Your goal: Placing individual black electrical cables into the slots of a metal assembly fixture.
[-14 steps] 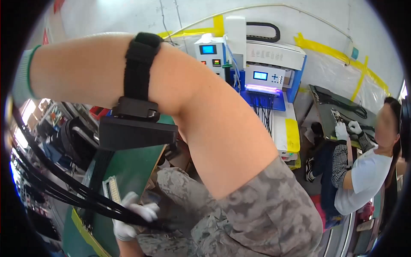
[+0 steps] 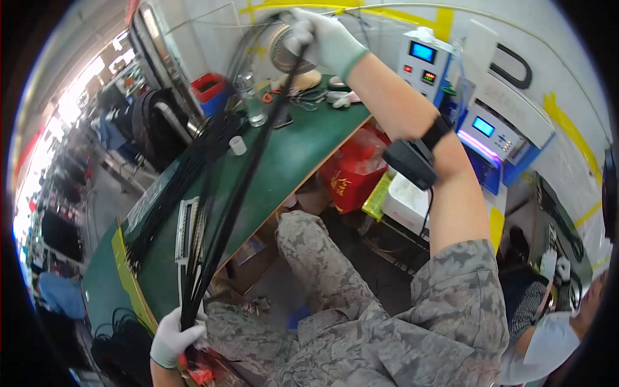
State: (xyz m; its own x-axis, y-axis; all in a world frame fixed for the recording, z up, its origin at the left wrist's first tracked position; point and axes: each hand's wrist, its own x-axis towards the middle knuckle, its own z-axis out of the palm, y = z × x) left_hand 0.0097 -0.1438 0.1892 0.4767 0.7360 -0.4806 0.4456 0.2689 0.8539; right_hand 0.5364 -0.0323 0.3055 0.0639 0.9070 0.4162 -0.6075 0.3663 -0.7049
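A bundle of long black cables [image 2: 240, 187] stretches between my two gloved hands, looping over at the top. Up high, my right hand [image 2: 308, 35] in a white glove is closed around the bundle's upper loop. At lower left my left hand [image 2: 174, 338], also gloved, wraps round the lower part of the bundle. Behind the cables, a slotted metal fixture [image 2: 187, 226] lies on the green table [image 2: 296, 151], partly covered by them. A black strapped device [image 2: 412, 162] sits on my right forearm.
More black cables [image 2: 169, 200] lie along the table's far-left side. A bottle [image 2: 253, 106], a small white cup [image 2: 238, 146] and a red-blue bin [image 2: 209, 93] stand beyond. To the right are a red bag [image 2: 351, 177], a lit machine [image 2: 493, 132] and a co-worker [image 2: 548, 348].
My right arm, which crossed the view towards the left edge, is now raised at top centre. The cables are drawn upright between both hands. The view has shifted, showing more table.
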